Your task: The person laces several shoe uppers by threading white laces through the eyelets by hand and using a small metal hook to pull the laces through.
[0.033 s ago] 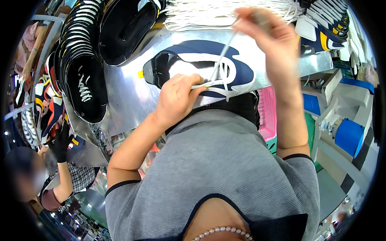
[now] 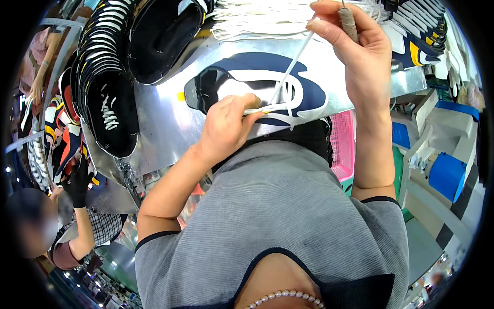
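Observation:
A navy and white shoe upper (image 2: 312,95) lies sideways on the metal table, its opening to the left. My left hand (image 2: 226,126) is closed on the near edge of its lacing area, thumb and fingers pinching it. A white shoelace (image 2: 294,61) runs from the eyelets up to my right hand (image 2: 363,51), raised above the table's far right. Thumb and forefinger there pinch the lace, pulled straight. The same hand also keeps a thin tool with a wrapped, tan handle (image 2: 348,24) against its fingers; its tip is out of sight. Another lace length hangs over the upper's near side.
White laces (image 2: 267,20) lie bundled at the table's far edge. Nested black uppers (image 2: 110,113) stand in a curved row at left, more uppers (image 2: 411,49) at far right. A pink basket (image 2: 342,147) sits below the table edge. A co-worker's gloved hand (image 2: 77,183) handles shoes at left.
My right hand has moved slightly right, drawing the shoelace further out, and has turned so the tool's handle shows clearly. My left hand stays on the upper.

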Demonstrator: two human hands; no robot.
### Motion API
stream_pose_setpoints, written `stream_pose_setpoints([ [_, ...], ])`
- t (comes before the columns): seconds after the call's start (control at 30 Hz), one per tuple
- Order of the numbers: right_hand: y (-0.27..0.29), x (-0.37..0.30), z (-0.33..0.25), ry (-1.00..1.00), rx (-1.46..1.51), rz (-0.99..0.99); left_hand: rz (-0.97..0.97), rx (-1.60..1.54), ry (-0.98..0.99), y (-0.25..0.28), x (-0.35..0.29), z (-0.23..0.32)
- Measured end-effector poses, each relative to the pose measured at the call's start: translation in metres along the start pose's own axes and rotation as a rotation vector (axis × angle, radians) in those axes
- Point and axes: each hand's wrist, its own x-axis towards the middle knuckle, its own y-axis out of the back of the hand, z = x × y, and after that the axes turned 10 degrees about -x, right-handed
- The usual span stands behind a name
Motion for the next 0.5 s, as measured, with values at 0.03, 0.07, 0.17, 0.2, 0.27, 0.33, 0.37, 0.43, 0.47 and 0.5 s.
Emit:
stream_pose_setpoints([
  [0.03,0.005,0.004,-0.001,-0.038,-0.034,-0.046,-0.014,-0.018,0.040,0.003,0.004,0.001],
  [0.07,-0.008,-0.002,0.018,-0.127,-0.054,-0.140,-0.080,0.016,0.110,0.009,0.008,0.007],
  [0.17,-0.036,-0.021,0.053,-0.256,-0.099,-0.261,0.154,-0.345,0.463,0.006,0.016,0.011],
  [0.2,-0.038,-0.020,0.054,-0.273,-0.104,-0.284,0.140,-0.316,0.614,0.009,0.023,0.012],
  [0.27,-0.041,-0.022,0.056,-0.300,-0.132,-0.332,0.147,-0.335,0.782,0.013,0.031,0.014],
  [0.33,-0.041,-0.018,0.054,-0.288,-0.195,-0.381,0.200,-0.280,0.794,0.008,0.036,0.016],
  [0.37,-0.041,-0.017,0.054,-0.273,-0.154,-0.366,0.219,-0.248,0.799,0.004,0.036,0.015],
  [0.43,-0.039,-0.025,0.055,-0.269,-0.074,-0.341,0.259,-0.272,0.778,0.000,0.032,0.015],
  [0.47,-0.039,-0.028,0.052,-0.232,-0.050,-0.274,0.282,-0.322,0.742,0.000,0.033,0.015],
  [0.5,-0.035,-0.031,0.046,-0.134,-0.213,-0.251,0.310,-0.371,0.716,-0.002,0.031,0.013],
])
